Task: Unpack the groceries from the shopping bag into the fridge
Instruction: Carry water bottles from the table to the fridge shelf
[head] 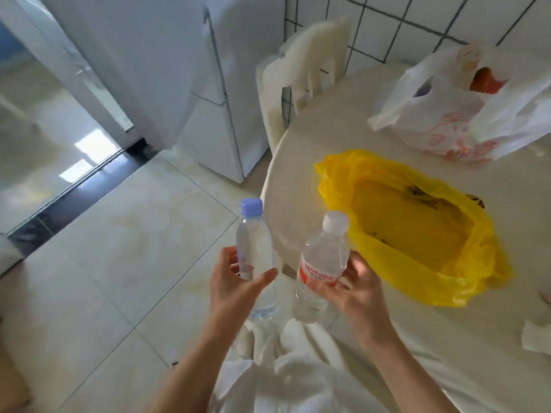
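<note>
My left hand [235, 289] grips a clear water bottle with a purple cap [253, 242], held upright over the floor. In my right hand [348, 289] is a second clear water bottle with a white cap and a red label [323, 257], tilted slightly, at the table's near edge. A yellow plastic bag [417, 231] lies open on the round table [301, 162]; dark-spotted yellow contents show inside. A white shopping bag with red print [456, 120] sits at the table's far side, with something orange inside. The white fridge [214, 84] stands shut at the upper left of the table.
A white plastic chair [301, 76] stands between the fridge and the table, against the tiled wall [417, 22]. A crumpled tissue [536, 338] lies at the table's right edge. Tiled floor [119, 248] stretches left toward a glass sliding door [44, 129].
</note>
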`<state>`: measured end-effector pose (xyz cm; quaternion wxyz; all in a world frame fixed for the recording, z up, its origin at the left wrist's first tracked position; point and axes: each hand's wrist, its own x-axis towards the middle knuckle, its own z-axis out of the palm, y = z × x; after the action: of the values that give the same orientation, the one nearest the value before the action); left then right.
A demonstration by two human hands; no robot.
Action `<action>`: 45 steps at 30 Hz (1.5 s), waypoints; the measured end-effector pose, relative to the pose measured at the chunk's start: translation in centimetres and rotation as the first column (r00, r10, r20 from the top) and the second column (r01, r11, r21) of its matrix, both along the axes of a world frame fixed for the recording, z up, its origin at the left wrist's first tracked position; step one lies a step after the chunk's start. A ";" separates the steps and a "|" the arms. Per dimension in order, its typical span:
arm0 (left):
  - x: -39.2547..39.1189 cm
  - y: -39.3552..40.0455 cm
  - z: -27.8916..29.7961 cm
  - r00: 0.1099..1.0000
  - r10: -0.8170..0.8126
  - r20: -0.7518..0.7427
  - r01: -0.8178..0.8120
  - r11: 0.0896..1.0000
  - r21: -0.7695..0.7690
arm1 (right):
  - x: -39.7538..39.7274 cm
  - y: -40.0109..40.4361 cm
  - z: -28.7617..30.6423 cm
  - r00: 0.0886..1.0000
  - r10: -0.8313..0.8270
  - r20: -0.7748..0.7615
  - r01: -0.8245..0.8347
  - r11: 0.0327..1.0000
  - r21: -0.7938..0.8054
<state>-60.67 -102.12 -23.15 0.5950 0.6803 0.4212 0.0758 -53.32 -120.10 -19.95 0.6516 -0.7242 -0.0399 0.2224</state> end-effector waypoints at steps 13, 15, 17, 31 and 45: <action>-14.5 14.6 0.5 0.938 0.347 -0.003 -0.345 0.935 0.078 | -8.1 19.3 -0.5 0.923 0.385 0.016 -0.381 0.917 -0.114; -16.9 17.5 0.4 0.921 0.390 -0.007 -0.388 0.919 0.075 | -9.9 22.6 -0.7 0.905 0.426 0.006 -0.423 0.900 -0.101; -19.0 20.5 0.4 0.906 0.422 -0.008 -0.421 0.904 0.072 | -11.6 25.8 -1.0 0.893 0.450 -0.001 -0.449 0.889 -0.089; -24.2 35.6 -1.0 0.804 0.593 -0.042 -0.591 0.805 0.046 | -15.5 43.4 -1.6 0.837 0.546 0.009 -0.542 0.833 -0.113; -10.1 55.3 -0.1 0.849 0.527 0.037 -0.528 0.846 0.079 | -2.3 63.7 -0.7 0.802 0.594 0.063 -0.586 0.803 -0.110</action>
<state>-70.80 -46.82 -23.26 0.5243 0.5631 0.5838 0.2592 -55.66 -56.43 -20.69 0.5157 -0.7126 -0.2843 0.3813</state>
